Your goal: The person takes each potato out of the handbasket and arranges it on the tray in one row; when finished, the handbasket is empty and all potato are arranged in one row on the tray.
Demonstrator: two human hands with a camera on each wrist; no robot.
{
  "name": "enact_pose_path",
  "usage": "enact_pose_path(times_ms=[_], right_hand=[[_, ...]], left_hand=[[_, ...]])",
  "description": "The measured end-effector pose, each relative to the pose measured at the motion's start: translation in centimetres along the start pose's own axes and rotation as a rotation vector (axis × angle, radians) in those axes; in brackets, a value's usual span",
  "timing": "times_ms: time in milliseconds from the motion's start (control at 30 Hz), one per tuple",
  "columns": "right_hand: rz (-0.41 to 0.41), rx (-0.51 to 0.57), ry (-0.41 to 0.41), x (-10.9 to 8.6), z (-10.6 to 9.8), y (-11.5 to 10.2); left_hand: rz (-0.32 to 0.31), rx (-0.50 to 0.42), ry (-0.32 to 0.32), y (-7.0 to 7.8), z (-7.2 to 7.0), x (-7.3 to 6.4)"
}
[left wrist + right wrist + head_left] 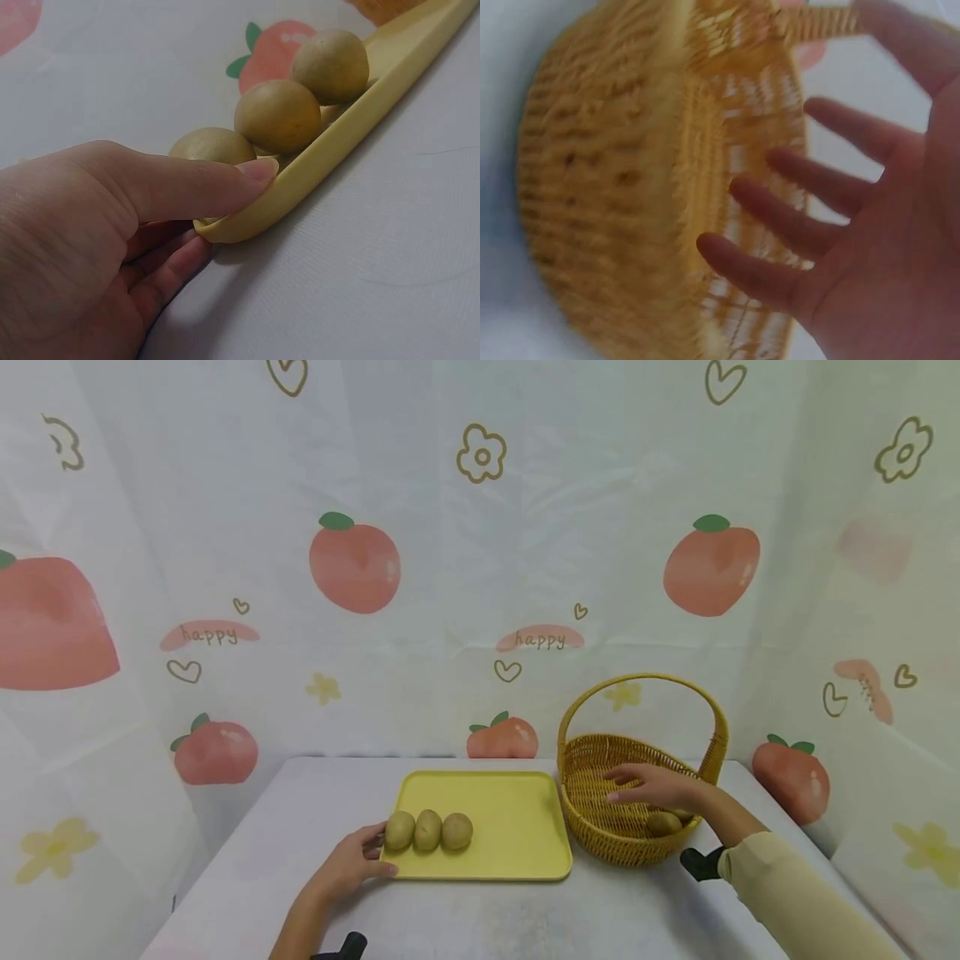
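Note:
Three potatoes stand in a row at the left of a yellow tray (517, 827): a left potato (400, 831), a middle potato (427, 831) and a right potato (457, 832). My left hand (348, 864) grips the tray's left edge, the thumb over the rim and the fingers below it in the left wrist view. My right hand (660, 787) is over the wicker basket (626, 852), its fingers spread and holding nothing in the right wrist view. At least one potato (663, 823) lies in the basket, partly hidden under my right forearm.
The basket's tall arched handle (641, 677) rises over its opening. The basket stands close beside the tray's right edge on a white-covered table (480, 914). A printed cloth (435, 668) hangs behind and at both sides.

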State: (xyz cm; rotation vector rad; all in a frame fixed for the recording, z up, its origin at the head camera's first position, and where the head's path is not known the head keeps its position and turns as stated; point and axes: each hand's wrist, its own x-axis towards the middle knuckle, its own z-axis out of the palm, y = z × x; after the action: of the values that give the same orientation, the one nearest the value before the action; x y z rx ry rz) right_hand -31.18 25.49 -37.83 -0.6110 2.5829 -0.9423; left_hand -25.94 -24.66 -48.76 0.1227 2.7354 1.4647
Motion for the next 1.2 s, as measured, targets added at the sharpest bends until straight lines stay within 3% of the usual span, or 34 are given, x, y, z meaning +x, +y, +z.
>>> enact_pose_path(times_ms=[400,633,767,1033,1200], right_hand=[[0.03,-0.08,0.006,-0.6,0.6,3.2],[0.007,-0.153,0.008,-0.5,1.1,3.3],[0.028,-0.161,-0.005,-0.4,1.3,3.2],[-0.115,-0.157,-0.104,0.6,2.8,2.4],[-0.127,-0.068,-0.138,1.3,3.7,1.6]], left_hand=[[0.022,0.012,-0.004,0.0,0.1,0.0],[0.0,0.034,0.019,0.2,0.1,0.0],[0.028,0.026,0.007,0.0,0.1,-0.1],[0.019,0.01,0.005,0.0,0.0,-0.1],[0.044,-0.003,-0.013,-0.2,0.1,-0.1]])
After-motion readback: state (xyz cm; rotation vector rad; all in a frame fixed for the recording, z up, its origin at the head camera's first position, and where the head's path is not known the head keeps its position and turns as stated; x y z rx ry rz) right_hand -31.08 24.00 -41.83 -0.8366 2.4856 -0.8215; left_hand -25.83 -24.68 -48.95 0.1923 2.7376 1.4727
